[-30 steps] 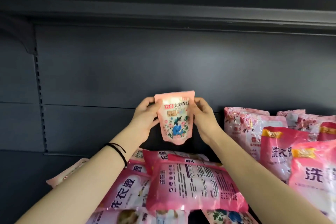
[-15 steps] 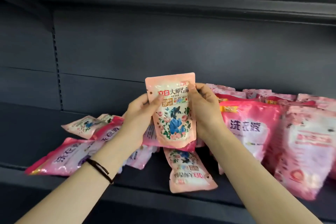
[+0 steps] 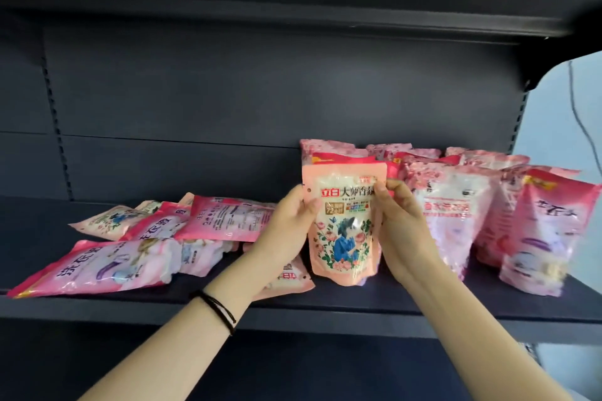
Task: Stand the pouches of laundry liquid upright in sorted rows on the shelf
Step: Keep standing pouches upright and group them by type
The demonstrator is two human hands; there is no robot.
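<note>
I hold a small salmon-pink floral pouch (image 3: 345, 225) upright between both hands, its base at the dark shelf (image 3: 325, 304). My left hand (image 3: 290, 225) grips its left edge, and my right hand (image 3: 402, 228) pinches its right edge near the top. To its right stand several larger pink pouches (image 3: 449, 215) in upright rows, reaching back to the shelf wall. On the left, several pink pouches (image 3: 97, 267) lie flat in a loose pile. Another small pouch (image 3: 286, 280) lies flat under my left wrist.
The shelf above (image 3: 293, 10) overhangs close over the pouches. A dark back panel (image 3: 195, 101) closes the rear. The shelf ends on the right at an upright (image 3: 518, 120), with a pale wall beyond. Bare shelf shows at the far left (image 3: 32, 225).
The pouch has come down and to the right with both hands, from mid-air to the shelf beside the standing rows. The view has shifted right, showing the shelf's right end.
</note>
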